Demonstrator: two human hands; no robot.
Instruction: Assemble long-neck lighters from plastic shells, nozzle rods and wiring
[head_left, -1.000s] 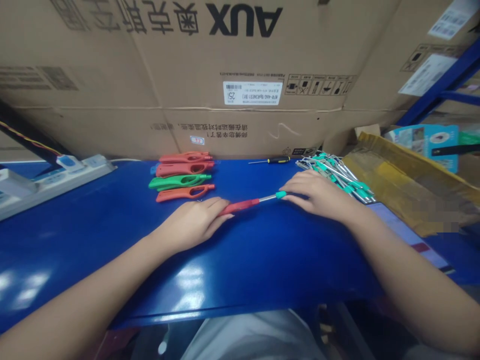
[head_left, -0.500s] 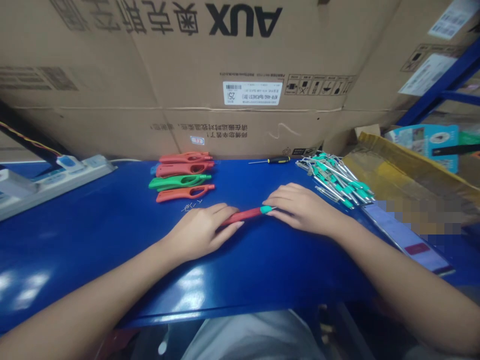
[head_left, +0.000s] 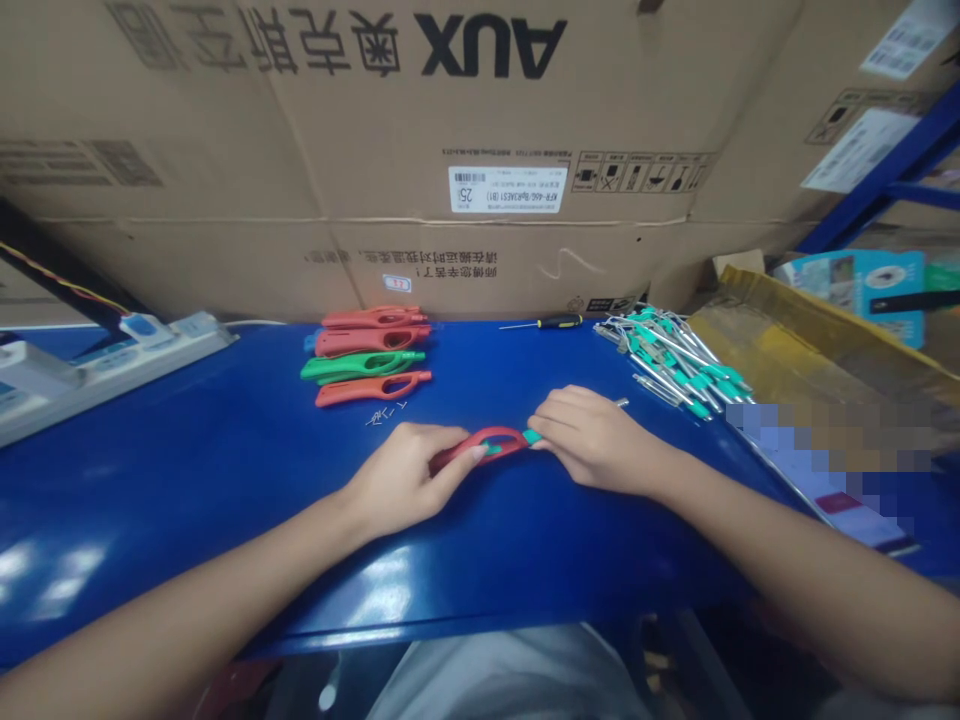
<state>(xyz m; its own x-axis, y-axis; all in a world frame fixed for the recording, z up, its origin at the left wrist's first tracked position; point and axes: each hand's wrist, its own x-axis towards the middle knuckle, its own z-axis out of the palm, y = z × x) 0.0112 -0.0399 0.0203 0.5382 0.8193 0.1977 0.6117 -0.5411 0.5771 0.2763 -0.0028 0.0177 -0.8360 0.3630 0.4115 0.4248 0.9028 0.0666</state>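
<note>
Two hands meet over the near part of the blue table [head_left: 450,565], with twelve o'clock towards the carton. My left hand [head_left: 401,475], at eight o'clock, is clenched round the rear of a red handle [head_left: 513,435], which lies at the dial's centre; the thumb rests along its loop. My right hand [head_left: 592,440], at three o'clock, pinches a green-ended piece [head_left: 532,437] at the handle's nose. A metal tip [head_left: 622,403] shows beyond my knuckles; my fingers hide what joins it. Good practice, as I judge it: left grip firm, piece and nose in one straight line, any push along that line without twist, an eye on the green part [head_left: 492,449] inside the loop. Between nine and ten lie small metal bits [head_left: 386,413]; at ten, spare handles [head_left: 367,363]; at two, green-fitted rods [head_left: 679,360]; at one, a screwdriver [head_left: 559,321]; at twelve, the carton [head_left: 360,170].
</note>
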